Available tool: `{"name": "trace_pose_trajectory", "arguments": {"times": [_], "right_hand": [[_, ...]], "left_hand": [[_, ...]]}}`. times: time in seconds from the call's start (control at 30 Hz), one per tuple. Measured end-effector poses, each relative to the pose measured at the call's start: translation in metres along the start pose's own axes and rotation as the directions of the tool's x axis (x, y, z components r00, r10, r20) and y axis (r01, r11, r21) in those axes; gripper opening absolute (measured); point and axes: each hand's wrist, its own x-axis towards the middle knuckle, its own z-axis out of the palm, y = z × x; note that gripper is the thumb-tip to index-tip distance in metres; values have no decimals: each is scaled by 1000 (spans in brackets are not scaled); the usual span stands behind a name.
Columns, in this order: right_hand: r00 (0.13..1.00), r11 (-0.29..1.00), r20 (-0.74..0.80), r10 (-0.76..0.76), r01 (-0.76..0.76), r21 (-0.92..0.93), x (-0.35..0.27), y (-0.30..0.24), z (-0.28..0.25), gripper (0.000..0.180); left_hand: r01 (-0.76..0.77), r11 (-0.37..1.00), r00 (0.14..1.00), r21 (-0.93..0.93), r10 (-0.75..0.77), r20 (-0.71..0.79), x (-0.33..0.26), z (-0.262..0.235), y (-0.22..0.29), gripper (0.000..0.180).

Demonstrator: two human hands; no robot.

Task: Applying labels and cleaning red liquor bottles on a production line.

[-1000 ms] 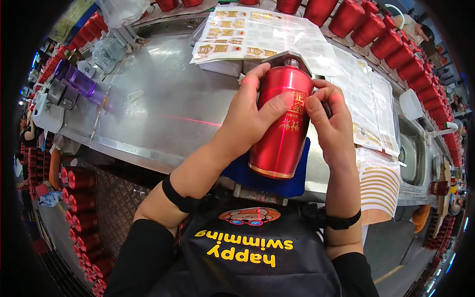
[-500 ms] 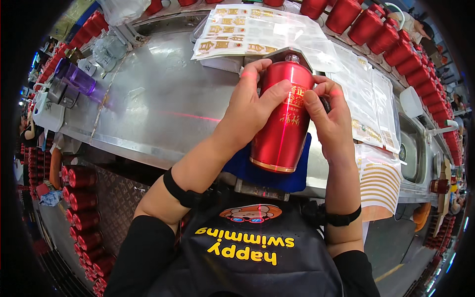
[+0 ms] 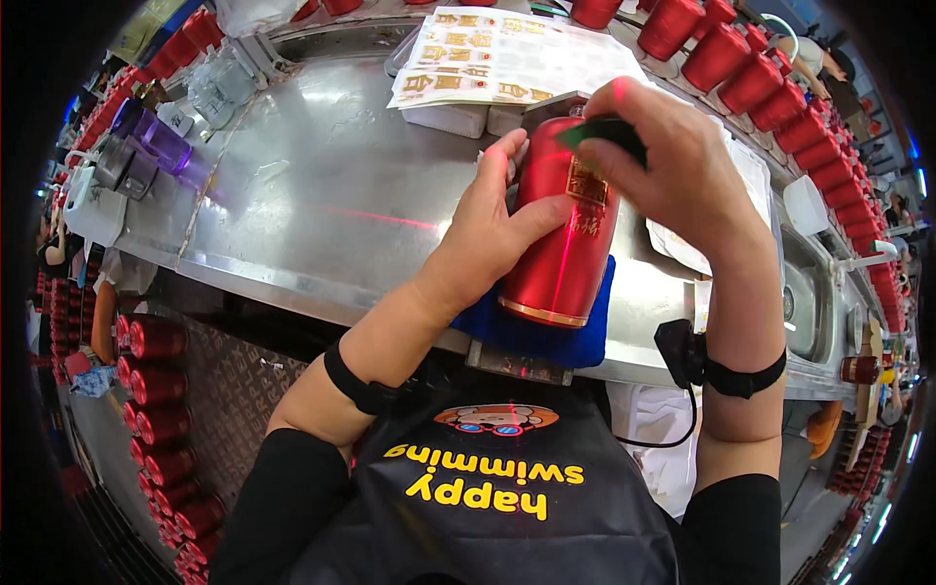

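Note:
A shiny red bottle (image 3: 546, 258) with gold characters and a gold band at its base lies tilted in front of me, neck away, over a blue cloth (image 3: 593, 341). My left hand (image 3: 492, 219) is wrapped round its left side, thumb on the front beside the lettering. In my right hand (image 3: 678, 156) is a flat dark green scraper (image 3: 609, 135), gripped between thumb and fingers. Its edge meets the bottle's upper front, just above the gold print. The bottle's neck is mostly hidden behind my right hand.
A sheet of gold decals (image 3: 473, 54) lies on white trays beyond the bottle. The steel bench (image 3: 322, 175) stretches left to a purple cup (image 3: 166, 146). A sink (image 3: 801, 292) is at the right. Red bottles (image 3: 746, 78) line the far edge; more are stacked at the lower left (image 3: 161, 385).
My right hand has left the bottle's side and come over its upper front with the green scraper in it. The sheet of gold strips by my right forearm is out of sight.

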Motion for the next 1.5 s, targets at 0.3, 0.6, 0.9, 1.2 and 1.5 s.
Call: {"name": "trace_pose_trajectory", "arguments": {"times": [0.3,0.6,0.9,1.2,1.5], "right_hand": [[700,680,-189,688,-532,504,-70,2,11,20],[687,693,-252,682,-497,522,-83,-3,17,19],[781,771,-221,584,-449,451,-64,-3,11,15],[782,763,-236,577,-413,497,-67,7,5,14],[986,976,-149,68,-97,-193,18,-18,0,11]], "left_hand": [[-87,902,987,422,136,-89,32,14,14,90],[-7,989,1000,146,7,-2,32,9,17,81],[121,956,993,-268,-114,42,28,8,19,67],[-671,179,709,719,437,553,3,-8,35,58],[-331,543,914,771,387,120,-74,-4,2,89]]}}
